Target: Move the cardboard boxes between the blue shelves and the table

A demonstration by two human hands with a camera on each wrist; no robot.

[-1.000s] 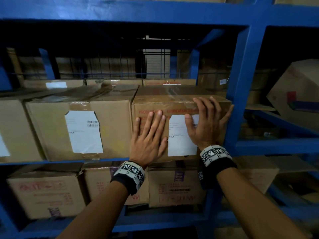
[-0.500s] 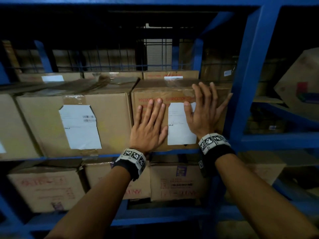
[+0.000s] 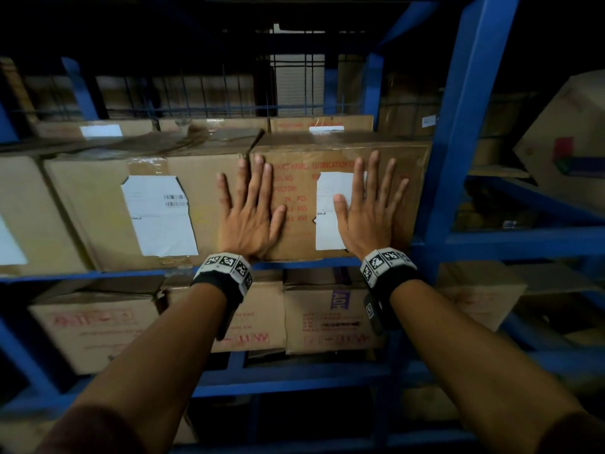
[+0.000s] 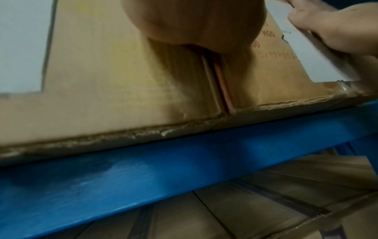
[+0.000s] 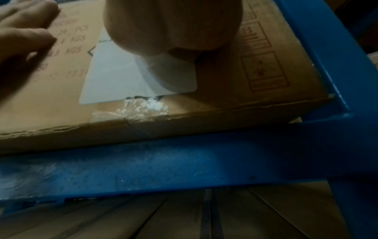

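A cardboard box (image 3: 301,237) with red print and a white label stands on the middle blue shelf (image 3: 98,275), tight against the blue upright (image 3: 458,126). Both my hands lie flat on its front face with straight, spread fingers. My left hand (image 3: 250,208) covers the seam between this box and its left neighbour (image 3: 98,208). My right hand (image 3: 370,204) rests over the white label. In the left wrist view the heel of the palm (image 4: 194,22) presses above the seam between the two boxes. In the right wrist view the palm (image 5: 171,24) presses on the label (image 5: 114,80).
More cardboard boxes fill the shelf to the left and the row behind. The lower shelf holds several boxes (image 3: 327,316) with red print. A tilted box (image 3: 569,149) sits in the right bay beyond the upright. A wire grid backs the shelf.
Both hands have slid lower on the box front, the right fingers coming off the top edge. My left hand has shifted left onto the seam. The box sits further in, level with its neighbour.
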